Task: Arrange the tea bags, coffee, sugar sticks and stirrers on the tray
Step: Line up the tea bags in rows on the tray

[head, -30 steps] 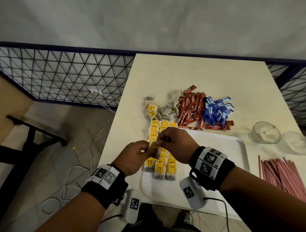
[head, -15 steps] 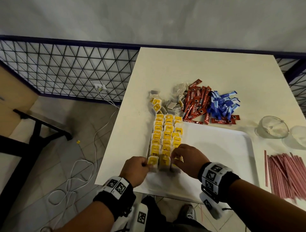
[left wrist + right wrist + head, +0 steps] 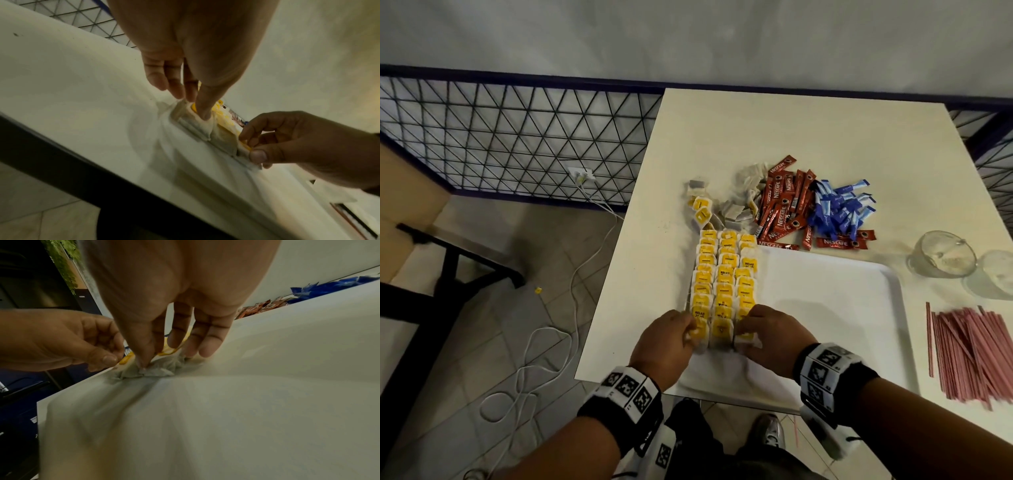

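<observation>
On the white rectangular plastic tray [image 3: 835, 308], yellow-tagged paper tea bags [image 3: 724, 274] are lying in three overlapping rows along its left side. The left hand [image 3: 671, 342] is pinching the nearest bag of the left row between thumb and fingertips; the right hand [image 3: 767, 337] is pinching the nearest bag of the right row the same way. Beyond the tray, on the cream worktop [image 3: 791, 130], loose grey tea bags [image 3: 743, 202], red Nescafé coffee sticks [image 3: 784, 205] and blue sugar sticks [image 3: 839, 209] are sitting in adjoining heaps. Pink plastic stirrers [image 3: 972, 353] are lying right of the tray, near two clear glass cups [image 3: 941, 255].
</observation>
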`<state>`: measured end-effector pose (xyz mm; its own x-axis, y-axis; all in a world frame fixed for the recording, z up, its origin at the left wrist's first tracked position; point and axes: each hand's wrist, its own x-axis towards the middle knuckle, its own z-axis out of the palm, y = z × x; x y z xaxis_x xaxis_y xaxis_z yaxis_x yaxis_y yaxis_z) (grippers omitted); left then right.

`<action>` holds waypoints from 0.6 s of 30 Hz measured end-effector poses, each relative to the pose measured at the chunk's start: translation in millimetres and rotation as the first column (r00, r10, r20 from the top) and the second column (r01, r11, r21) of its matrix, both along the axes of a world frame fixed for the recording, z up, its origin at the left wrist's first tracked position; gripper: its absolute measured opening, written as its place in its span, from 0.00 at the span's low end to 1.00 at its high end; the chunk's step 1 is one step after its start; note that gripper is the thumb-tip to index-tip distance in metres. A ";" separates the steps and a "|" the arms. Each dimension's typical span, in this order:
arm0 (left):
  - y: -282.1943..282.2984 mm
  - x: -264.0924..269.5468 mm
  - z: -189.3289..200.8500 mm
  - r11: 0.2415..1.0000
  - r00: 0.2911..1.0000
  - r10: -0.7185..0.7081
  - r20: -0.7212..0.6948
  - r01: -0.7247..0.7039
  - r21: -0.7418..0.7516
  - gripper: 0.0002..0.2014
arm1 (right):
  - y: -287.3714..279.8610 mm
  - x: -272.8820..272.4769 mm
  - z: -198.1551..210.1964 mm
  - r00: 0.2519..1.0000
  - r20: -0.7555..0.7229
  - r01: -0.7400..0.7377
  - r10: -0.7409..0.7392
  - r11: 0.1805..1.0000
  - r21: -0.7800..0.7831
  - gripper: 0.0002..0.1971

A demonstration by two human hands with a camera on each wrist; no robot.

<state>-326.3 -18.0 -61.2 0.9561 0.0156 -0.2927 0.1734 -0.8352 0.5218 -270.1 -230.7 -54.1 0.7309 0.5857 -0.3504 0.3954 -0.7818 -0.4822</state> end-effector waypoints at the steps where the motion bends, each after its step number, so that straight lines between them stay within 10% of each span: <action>1: 0.8 -0.3 -2.5 0.999 0.999 -0.047 -0.020 0.047 0.015 0.10 | -0.2 -1.1 -1.3 1.000 -0.003 -0.006 0.006 1.000 0.004 0.13; 18: -0.2 2.7 3.5 0.987 0.989 -0.144 0.021 0.142 0.081 0.19 | 0.8 3.5 -0.2 0.999 -0.047 0.010 -0.009 1.000 0.013 0.14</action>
